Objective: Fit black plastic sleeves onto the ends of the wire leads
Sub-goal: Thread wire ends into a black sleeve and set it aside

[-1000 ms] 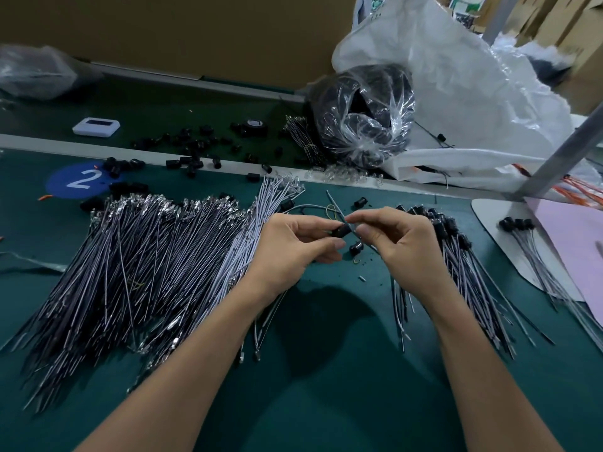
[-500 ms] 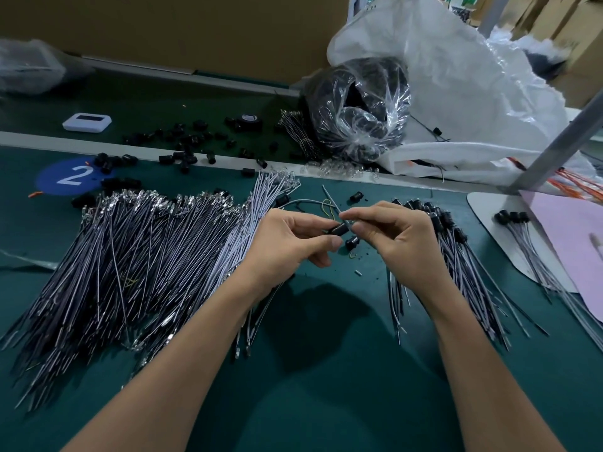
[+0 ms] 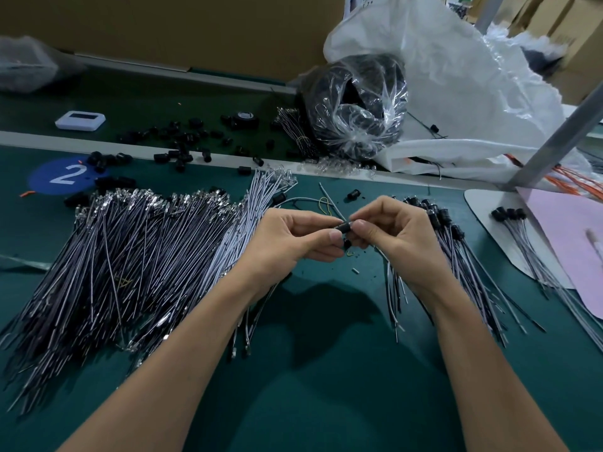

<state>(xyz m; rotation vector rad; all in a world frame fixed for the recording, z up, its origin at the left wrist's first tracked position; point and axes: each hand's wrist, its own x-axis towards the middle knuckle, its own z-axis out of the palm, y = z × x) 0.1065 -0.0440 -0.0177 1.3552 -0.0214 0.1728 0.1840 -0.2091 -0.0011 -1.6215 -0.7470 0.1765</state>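
Both hands meet over the green mat at the middle of the view. My left hand pinches a small black plastic sleeve between thumb and forefinger. My right hand pinches the same sleeve from the right, along with a thin wire lead whose run is mostly hidden under the palm. A big fan of bare grey wire leads lies to the left. Leads with black sleeves fitted lie in a pile to the right, partly under my right wrist.
Loose black sleeves are scattered along the back strip near a white device. A clear bag of black parts and a white sack stand behind. A small sleeved bundle lies beside pink paper at right.
The hands stay together at the same spot; the fingers have closed in slightly on the sleeve. The piles have not moved.
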